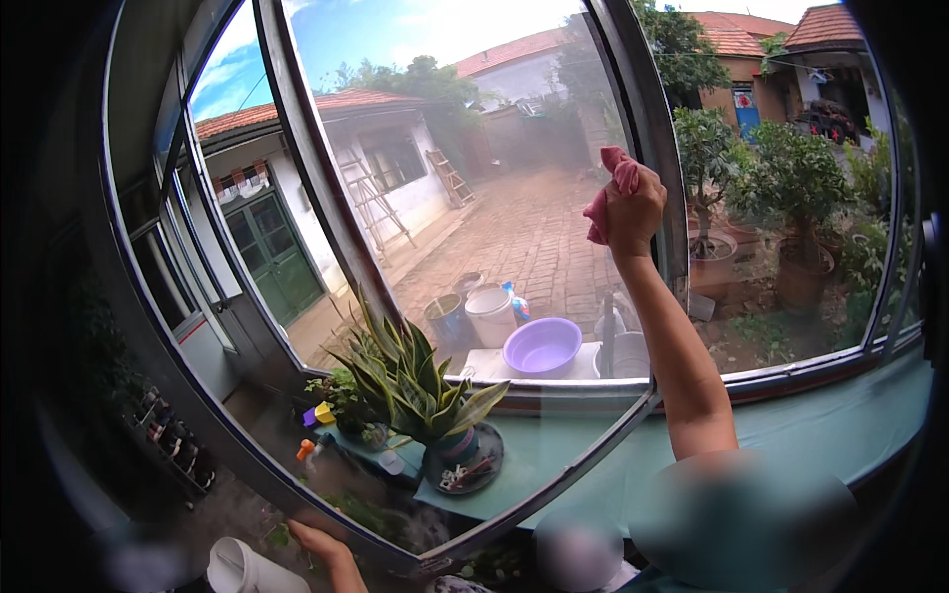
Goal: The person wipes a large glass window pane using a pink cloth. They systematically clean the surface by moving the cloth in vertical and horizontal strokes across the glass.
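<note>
My right hand (639, 211) is closed around a crumpled pink cloth (617, 185), raised against the upper right part of a glass window sash (474, 244), close to its metal frame. The sash stands swung inward over the sill, and its glass looks hazy. Low on the left, my left hand (315, 537) is beside the lower frame of the sash; its fingertips are near or behind the frame's edge, and whether they grip it I cannot tell. Behind the glass, a snake plant (426, 393) grows from a pot in a dark dish (493, 474).
A green-covered sill (801, 422) runs below the windows. A white bucket (248, 567) stands at the bottom left, near a shoe rack (170, 445). Through the glass show a purple basin (543, 347), a white pail (491, 315) and a brick courtyard (511, 237).
</note>
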`<state>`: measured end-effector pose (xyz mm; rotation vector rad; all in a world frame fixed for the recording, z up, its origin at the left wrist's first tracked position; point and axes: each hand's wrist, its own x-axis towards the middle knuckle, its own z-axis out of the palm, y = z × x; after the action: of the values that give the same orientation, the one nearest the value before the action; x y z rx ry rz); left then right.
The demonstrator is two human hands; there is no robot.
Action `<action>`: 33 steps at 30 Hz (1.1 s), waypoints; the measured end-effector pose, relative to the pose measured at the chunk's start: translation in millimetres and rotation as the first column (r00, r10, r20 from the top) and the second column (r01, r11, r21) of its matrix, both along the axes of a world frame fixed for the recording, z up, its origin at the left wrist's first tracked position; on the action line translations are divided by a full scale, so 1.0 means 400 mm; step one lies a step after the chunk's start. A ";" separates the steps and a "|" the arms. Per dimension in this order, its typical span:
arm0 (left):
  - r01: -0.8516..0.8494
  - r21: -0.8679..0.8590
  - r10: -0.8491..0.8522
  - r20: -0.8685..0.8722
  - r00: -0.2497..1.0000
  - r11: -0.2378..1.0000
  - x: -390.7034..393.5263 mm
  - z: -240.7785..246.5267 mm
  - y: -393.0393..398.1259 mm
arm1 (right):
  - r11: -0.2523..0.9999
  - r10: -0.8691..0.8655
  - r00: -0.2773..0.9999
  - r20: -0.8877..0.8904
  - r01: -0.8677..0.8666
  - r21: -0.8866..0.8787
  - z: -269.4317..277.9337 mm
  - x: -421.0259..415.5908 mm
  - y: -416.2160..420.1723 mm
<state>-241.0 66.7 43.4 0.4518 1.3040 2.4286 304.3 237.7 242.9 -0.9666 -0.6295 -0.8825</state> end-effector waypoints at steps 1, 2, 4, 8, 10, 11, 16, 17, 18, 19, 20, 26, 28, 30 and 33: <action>-0.011 0.030 0.010 0.009 1.000 1.000 -0.009 -0.011 0.010 | 0.999 0.043 0.998 0.047 -0.044 0.003 0.014 -0.049 -0.019; -0.030 0.018 0.031 -0.081 0.996 0.999 -0.069 -0.062 0.036 | 0.996 0.085 0.992 0.094 -0.086 0.004 0.037 -0.105 -0.036; -0.073 0.005 0.072 -0.249 0.966 0.997 -0.188 -0.169 0.092 | 0.990 0.125 0.972 0.198 -0.135 0.039 0.099 -0.238 -0.094; 0.077 -0.074 -0.088 -0.155 0.984 0.994 -0.118 -0.085 0.069 | 0.964 0.211 0.905 0.369 -0.255 0.074 0.186 -0.515 -0.168; 0.156 -0.103 -0.169 -0.139 0.976 0.982 -0.109 -0.076 0.069 | 0.954 0.228 0.871 0.435 -0.289 0.079 0.206 -0.619 -0.204; 0.189 -0.097 -0.202 -0.158 0.966 0.977 -0.089 -0.063 0.065 | 0.952 0.229 0.855 0.465 -0.297 0.077 0.210 -0.663 -0.219; 0.080 -0.193 -0.143 -0.339 0.930 0.978 -0.088 -0.075 0.081 | 0.899 0.369 0.639 0.675 -0.430 -0.084 0.157 -0.890 -0.277; 0.106 -0.196 -0.165 -0.314 0.935 0.975 -0.094 -0.073 0.082 | 0.887 0.391 0.582 0.713 -0.444 -0.125 0.139 -0.934 -0.283; 0.083 -0.166 -0.137 -0.346 0.928 0.983 -0.099 -0.083 0.093 | 0.884 0.400 0.560 0.725 -0.445 -0.144 0.125 -0.973 -0.292; 0.066 -0.137 -0.114 -0.376 0.919 0.988 -0.099 -0.084 0.092 | 0.882 0.408 0.540 0.736 -0.440 -0.166 0.113 -1.008 -0.302; 0.086 -0.154 -0.137 -0.359 0.923 0.984 -0.097 -0.076 0.092 | 0.885 0.404 0.531 0.745 -0.434 -0.170 0.099 -1.042 -0.306; 0.069 -0.102 -0.105 -0.403 0.909 0.992 -0.140 -0.084 0.159 | 0.900 0.276 0.422 0.864 -0.429 -0.078 0.036 -1.105 -0.286; 0.178 -0.038 -0.179 -0.368 0.912 0.983 -0.126 -0.066 0.172 | 0.907 0.291 0.302 0.908 -0.388 -0.162 0.038 -1.056 -0.272; 0.158 -0.018 -0.153 -0.362 0.919 0.987 -0.122 -0.055 0.179 | 0.927 0.233 0.244 0.941 -0.347 -0.140 0.035 -0.998 -0.245; 0.319 0.096 -0.280 -0.290 0.915 0.943 -0.087 -0.017 0.156 | 0.923 0.300 0.296 0.907 -0.330 -0.197 0.028 -0.875 -0.213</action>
<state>-275.9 129.2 36.8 0.9809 1.0681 2.2603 -45.8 152.6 254.0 -0.1516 -1.7491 -1.0277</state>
